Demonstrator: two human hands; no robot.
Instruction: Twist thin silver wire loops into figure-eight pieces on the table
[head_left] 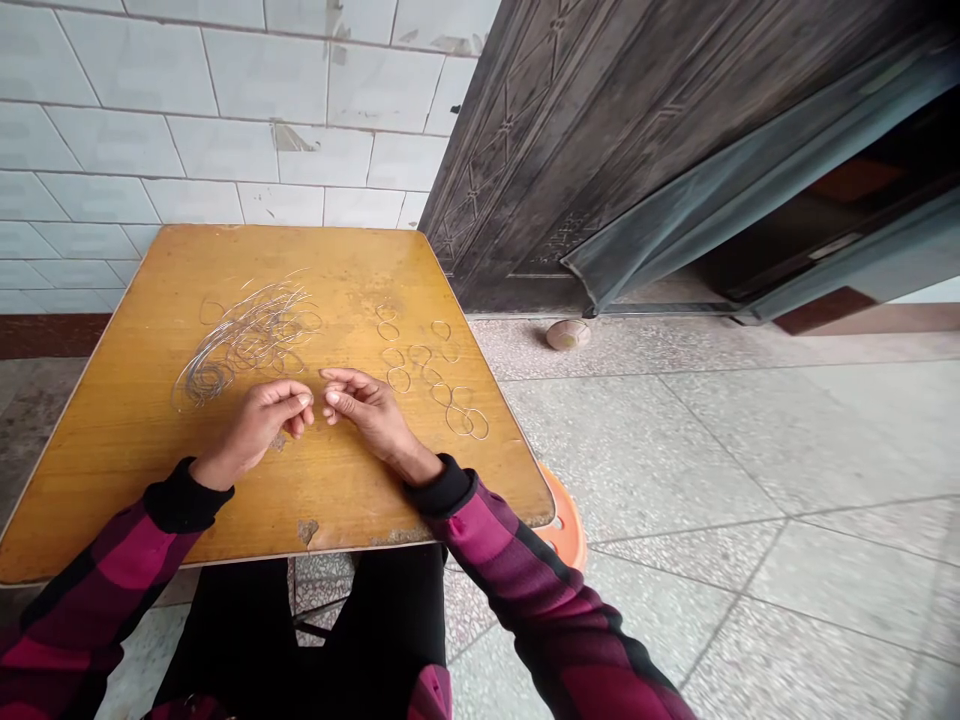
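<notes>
Pinching fingers (307, 399) together, the left hand (259, 422) and right hand (373, 410) nearly touch over the wood table (135, 480); I cannot tell if they hold anything. Tangled wire (247, 340) lies on the table's left, wire rings (427, 375) on its right.

The sleeves (495, 560) are magenta-and-black plaid, the tabletop (135, 470) honey-yellow, the wire loops (247, 340) silver, the door (570, 150) dark brown.

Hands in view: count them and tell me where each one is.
2. The left hand is over the wooden table beside the tangled wire; the right hand is next to it, by the wire loops. No others show.
</notes>
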